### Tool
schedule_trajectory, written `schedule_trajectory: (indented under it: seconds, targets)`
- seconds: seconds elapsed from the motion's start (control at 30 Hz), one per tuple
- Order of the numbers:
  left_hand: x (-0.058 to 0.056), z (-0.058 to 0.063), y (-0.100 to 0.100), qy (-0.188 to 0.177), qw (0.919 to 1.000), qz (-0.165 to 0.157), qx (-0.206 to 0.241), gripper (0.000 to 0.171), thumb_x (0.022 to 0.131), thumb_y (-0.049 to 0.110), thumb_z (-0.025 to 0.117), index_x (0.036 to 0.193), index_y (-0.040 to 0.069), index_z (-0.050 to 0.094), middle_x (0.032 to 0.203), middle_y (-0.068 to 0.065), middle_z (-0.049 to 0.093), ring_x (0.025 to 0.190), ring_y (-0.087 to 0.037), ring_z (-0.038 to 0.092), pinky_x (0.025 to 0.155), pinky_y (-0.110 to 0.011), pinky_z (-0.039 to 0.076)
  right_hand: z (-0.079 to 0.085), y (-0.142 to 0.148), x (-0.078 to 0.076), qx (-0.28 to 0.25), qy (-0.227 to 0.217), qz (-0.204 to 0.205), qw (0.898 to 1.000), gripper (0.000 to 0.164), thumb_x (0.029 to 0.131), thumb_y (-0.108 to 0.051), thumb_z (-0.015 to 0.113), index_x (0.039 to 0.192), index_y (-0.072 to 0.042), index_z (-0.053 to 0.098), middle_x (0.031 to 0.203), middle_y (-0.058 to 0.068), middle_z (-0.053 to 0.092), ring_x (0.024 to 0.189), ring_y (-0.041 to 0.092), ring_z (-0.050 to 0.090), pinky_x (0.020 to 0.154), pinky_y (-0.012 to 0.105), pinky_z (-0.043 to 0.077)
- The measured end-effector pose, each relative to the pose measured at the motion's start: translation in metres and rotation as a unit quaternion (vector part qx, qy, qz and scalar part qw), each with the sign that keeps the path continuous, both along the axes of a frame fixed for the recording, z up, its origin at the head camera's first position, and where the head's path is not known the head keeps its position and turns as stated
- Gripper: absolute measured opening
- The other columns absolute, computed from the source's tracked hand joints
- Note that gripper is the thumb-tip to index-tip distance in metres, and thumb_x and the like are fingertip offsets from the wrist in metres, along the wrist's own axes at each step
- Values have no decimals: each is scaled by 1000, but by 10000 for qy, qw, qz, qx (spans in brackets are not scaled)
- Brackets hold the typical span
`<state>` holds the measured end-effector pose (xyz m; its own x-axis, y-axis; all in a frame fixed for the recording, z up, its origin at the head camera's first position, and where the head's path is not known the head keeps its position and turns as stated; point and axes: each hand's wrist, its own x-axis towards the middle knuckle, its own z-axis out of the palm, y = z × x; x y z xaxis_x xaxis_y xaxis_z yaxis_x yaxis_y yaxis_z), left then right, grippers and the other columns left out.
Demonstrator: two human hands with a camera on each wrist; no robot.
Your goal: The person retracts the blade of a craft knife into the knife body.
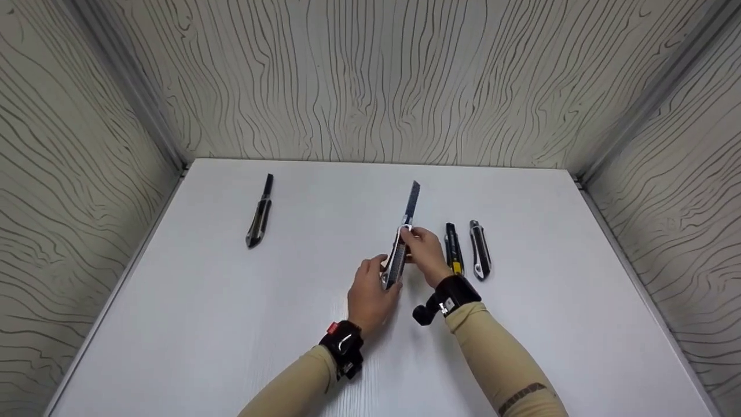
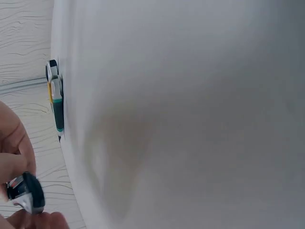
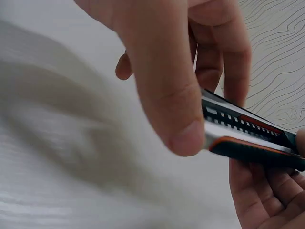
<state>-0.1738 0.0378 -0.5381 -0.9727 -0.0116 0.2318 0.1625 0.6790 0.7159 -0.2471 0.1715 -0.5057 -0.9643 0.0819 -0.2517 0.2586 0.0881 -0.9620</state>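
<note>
A utility knife point(image 1: 396, 263) with a silver and dark handle is held above the table between both hands, its long blade point(image 1: 412, 202) extended and pointing away from me. My left hand point(image 1: 371, 292) grips the rear of the handle between thumb and fingers; the butt end of this utility knife point(image 2: 29, 193) shows in the left wrist view. With its thumb on the handle's front part, my right hand point(image 1: 427, 255) pinches the utility knife point(image 3: 248, 126). Slots and orange trim line the handle. The right wrist view does not show the blade.
On the white table point(image 1: 231, 324), a dark cutter knife point(image 1: 259, 220) lies at the left, its front pointing away. Right of my hands lie a black and yellow cutter knife point(image 1: 453, 246) and a silver and black one point(image 1: 480, 252). Wood-patterned panels point(image 1: 370, 81) enclose the back and sides.
</note>
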Motion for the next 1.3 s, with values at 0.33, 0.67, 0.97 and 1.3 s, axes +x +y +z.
schedule_trajectory:
  seconds: [0.33, 0.67, 0.97, 1.3]
  targets:
    - [0, 3, -5, -998, 9800, -881, 1481, 46, 98, 25, 51, 138, 3, 46, 115, -11, 63, 98, -21, 65, 83, -34, 54, -2, 8, 1, 56, 45, 280, 9996, 32, 100, -32, 55, 109, -2, 63, 91, 6, 68, 80, 15, 64, 70, 29, 57]
    - [0, -3, -12, -2271, 9115, -1941, 2827, 35, 105, 19, 40, 132, -1, 53, 99, -23, 67, 84, -36, 67, 70, -40, 59, 0, 8, 2, 149, -125, 391, 9990, 33, 100, -34, 55, 112, -5, 64, 96, 6, 69, 86, 15, 64, 73, 29, 56]
    - [-2, -7, -7, -2206, 9090, -1949, 2952, 25, 103, 13, 44, 115, -3, 59, 95, -24, 70, 82, -35, 70, 71, -45, 59, 1, 6, 2, -136, -392, 587, 9974, 40, 103, -38, 46, 122, -4, 58, 104, 7, 71, 88, 15, 66, 77, 28, 54]
    - [-2, -8, -8, -2177, 9099, -1878, 2992, 26, 103, 13, 45, 115, -4, 60, 95, -23, 70, 84, -33, 71, 74, -42, 59, 1, 0, 0, -581, -475, 467, 9961, 45, 101, -38, 51, 118, 2, 60, 95, 7, 72, 82, 12, 70, 79, 28, 59]
